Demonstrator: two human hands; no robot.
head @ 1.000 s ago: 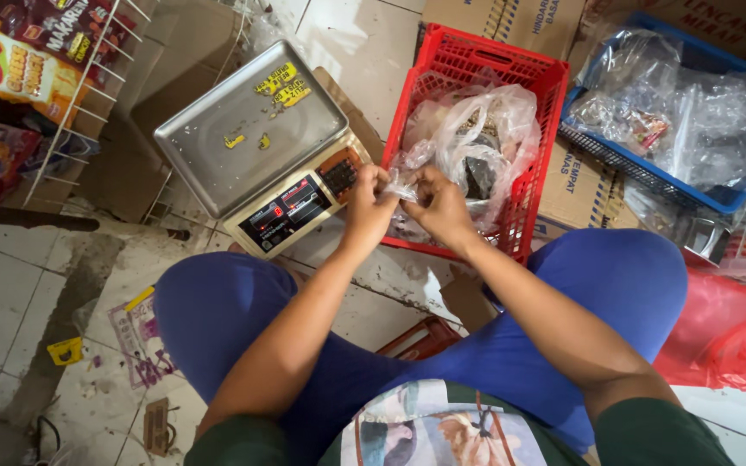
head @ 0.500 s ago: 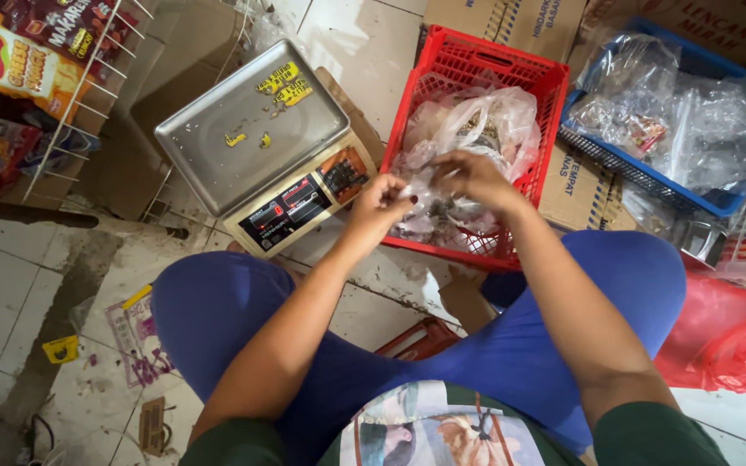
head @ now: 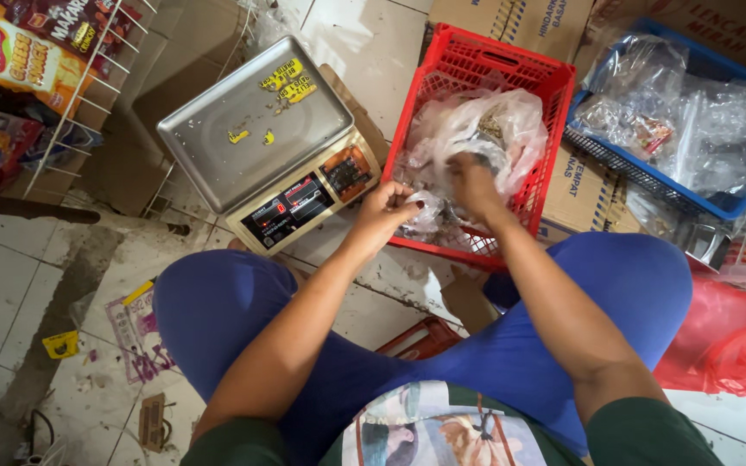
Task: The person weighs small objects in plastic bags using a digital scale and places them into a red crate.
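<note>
I sit over a red plastic crate [head: 442,82] that holds a big clear plastic bag [head: 511,125] of small brownish bits. My left hand [head: 386,211] is at the crate's near edge, closed around a small clear plastic bag [head: 425,210]. Deeper in the crate, my right hand [head: 474,181] reaches into the big bag; its fingers are hidden among the plastic. To the left of the crate stands a digital scale [head: 256,129] with a steel pan, a few yellow stickers on it and nothing else.
A blue crate [head: 649,177] of clear bags stands at the right, with cardboard boxes [head: 520,22] behind. A red plastic bag [head: 727,336] lies by my right knee. A wire rack with snack packets [head: 19,52] is at far left. Paper scraps litter the tiled floor.
My hands were together at the crate's near edge. The right hand has moved forward into the big bag, while the left stays at the edge with the small bag.
</note>
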